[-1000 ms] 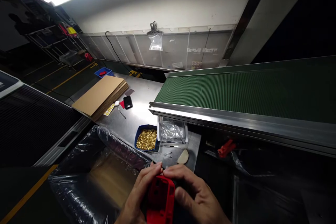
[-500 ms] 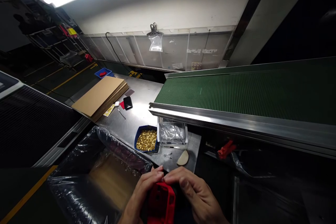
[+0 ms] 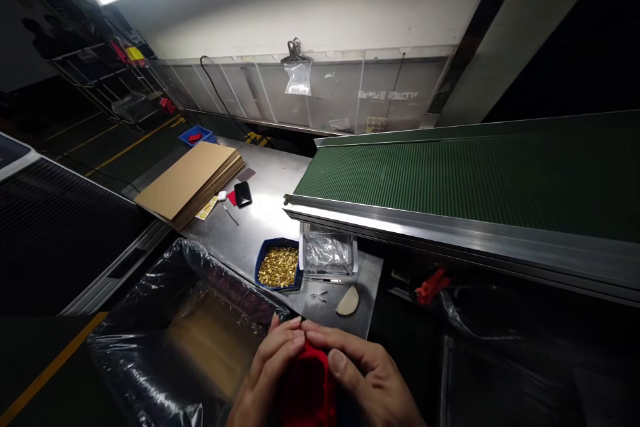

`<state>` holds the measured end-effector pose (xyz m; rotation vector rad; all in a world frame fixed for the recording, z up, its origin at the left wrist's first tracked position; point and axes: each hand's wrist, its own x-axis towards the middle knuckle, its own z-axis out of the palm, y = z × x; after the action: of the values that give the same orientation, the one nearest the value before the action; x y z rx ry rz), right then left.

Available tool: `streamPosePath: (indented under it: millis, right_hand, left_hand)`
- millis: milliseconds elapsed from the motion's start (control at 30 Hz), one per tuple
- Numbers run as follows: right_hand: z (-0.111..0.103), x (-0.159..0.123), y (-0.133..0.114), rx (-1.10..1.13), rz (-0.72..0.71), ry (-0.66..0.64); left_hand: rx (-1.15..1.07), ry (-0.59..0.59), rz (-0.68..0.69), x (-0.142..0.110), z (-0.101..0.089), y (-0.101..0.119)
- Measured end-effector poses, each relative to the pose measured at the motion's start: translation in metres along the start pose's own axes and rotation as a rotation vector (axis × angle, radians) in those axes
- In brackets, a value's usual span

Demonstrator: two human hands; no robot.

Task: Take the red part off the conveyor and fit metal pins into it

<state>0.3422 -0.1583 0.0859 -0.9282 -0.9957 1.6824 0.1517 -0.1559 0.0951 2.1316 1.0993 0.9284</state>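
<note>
A: How is the setting laid out, from the largest element down?

B: A green conveyor is seen at right, its near end set above the metal surface. A film-lined box is placed at lower left, and a cardboard stack lies at the far left of the surface. A clear bin and, just beside it, a blue tray holding gold-coloured pieces are shown nearer the front.

A: And the hands?

B: The left hand and the right hand are curved round a red part, by which they are kept apart. It is grasped by both, low in the view, in front of the surface's near edge; the film-lined box lies to its left.

A: Is one hand nearer to it?

B: Neither; contact is made on both sides. The far rim is covered by the fingers, which are brought almost together there. The right thumb is set against the right wall; the left thumb cannot be made out.

A: Which way is the long axis directed?

B: As far as can be judged, away from the body, between the palms, towards the surface. The near end is cut off by the frame, and the hollow is too dark for its contents to be told.
</note>
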Motion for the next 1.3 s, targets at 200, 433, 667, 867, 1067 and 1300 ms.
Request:
streamPosePath:
  millis: [200,433,667,867,1067,1300]
  right_hand:
    - [0.014,0.008,-0.004,0.192,0.021,0.083]
    - [0.013,0.001,0.001,0.264,0.04,0.112]
    - [0.021,0.008,0.001,0.279,0.033,0.13]
    - [0.02,0.01,-0.012,0.258,-0.018,0.107]
    - [0.005,0.003,-0.007,0.232,-0.054,-0.087]
    - [-0.016,-0.004,0.005,-0.105,-0.125,-0.198]
  left_hand:
    - [0.167,0.174,0.141,0.001,0.01,0.0]
    - [0.17,0.167,0.14,0.001,0.011,-0.003]
    - [0.257,0.254,0.239,0.004,0.017,-0.002]
    - [0.225,0.308,0.239,0.003,0.023,-0.004]
    - [0.125,0.273,0.119,-0.006,0.021,-0.007]
    - [-0.505,0.122,-0.592,-0.012,0.008,0.007]
